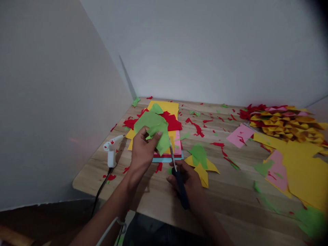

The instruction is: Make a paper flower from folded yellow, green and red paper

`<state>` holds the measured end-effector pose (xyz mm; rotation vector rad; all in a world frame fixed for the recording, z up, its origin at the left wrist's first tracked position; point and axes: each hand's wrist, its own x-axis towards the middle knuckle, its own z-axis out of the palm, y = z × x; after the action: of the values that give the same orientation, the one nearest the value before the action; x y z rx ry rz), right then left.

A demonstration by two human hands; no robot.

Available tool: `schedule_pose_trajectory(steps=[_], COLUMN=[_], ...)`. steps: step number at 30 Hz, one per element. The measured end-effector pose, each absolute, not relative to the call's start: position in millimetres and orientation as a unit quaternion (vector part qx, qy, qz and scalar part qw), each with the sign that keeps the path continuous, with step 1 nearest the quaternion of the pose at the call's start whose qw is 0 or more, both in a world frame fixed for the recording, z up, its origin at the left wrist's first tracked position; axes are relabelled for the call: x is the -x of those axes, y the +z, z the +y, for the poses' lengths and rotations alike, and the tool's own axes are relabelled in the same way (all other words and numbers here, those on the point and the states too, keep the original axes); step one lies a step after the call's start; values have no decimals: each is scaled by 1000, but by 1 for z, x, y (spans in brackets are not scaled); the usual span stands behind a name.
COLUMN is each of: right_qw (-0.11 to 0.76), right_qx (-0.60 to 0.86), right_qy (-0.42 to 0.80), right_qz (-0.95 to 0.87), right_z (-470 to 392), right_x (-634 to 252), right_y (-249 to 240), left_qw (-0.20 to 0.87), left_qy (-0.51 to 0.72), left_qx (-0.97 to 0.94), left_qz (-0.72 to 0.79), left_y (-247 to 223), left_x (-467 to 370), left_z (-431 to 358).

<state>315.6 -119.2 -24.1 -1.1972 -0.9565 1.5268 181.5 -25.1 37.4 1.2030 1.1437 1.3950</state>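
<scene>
the bare left forearm (112,208) is nearest, slanting up from the bottom edge, with a thin pale strip (109,230) across it that is too blurred to name. its left hand (143,147) has the green paper (151,123) pinched between thumb and fingers, lifted above a paper stack near the table's left end. the right hand (188,177) is closed round the dark blue handle of the scissors (176,172); their blades point up and away at the paper's right edge, though i can't tell whether any paper sits between them.

under and around the green paper are a yellow sheet (166,106), red pieces (173,121), a pink sheet (177,141) and, lowest, a light blue sheet (164,159). just right of the right hand, a green piece (199,155) lies over a pointed yellow shape (202,176). left of the stack is a white glue gun (111,159), its black cord (99,191) running over the table edge.

red scraps (197,129) and green bits litter the wooden table (243,198). farther right are a pink square (240,135), large yellow sheets (307,174) and a heap of folded yellow, red and pink paper (287,124), before a pale wall (205,51).
</scene>
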Motion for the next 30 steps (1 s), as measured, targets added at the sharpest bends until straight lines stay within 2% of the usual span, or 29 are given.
schedule_pose_trajectory(steps=[7,17,26,30], right_qw=[501,461,505,491], right_qx=[404,515,446,473], right_qy=[604,603,567,582], right_qz=[-470,-399,-474,-443], right_z=[-126,-117,-119,-111], right_x=[-321,-310,-315,-316], right_y=[-22,-16,-11,-12], left_qw=[489,504,540,559], left_qy=[555,561,547,534], left_qx=[-480,-457,-438,-435], left_qz=[472,471,466,462], left_y=[34,35,39,40], left_x=[-183,-185,-185,-184], left_z=[-23,-25,-27,-30])
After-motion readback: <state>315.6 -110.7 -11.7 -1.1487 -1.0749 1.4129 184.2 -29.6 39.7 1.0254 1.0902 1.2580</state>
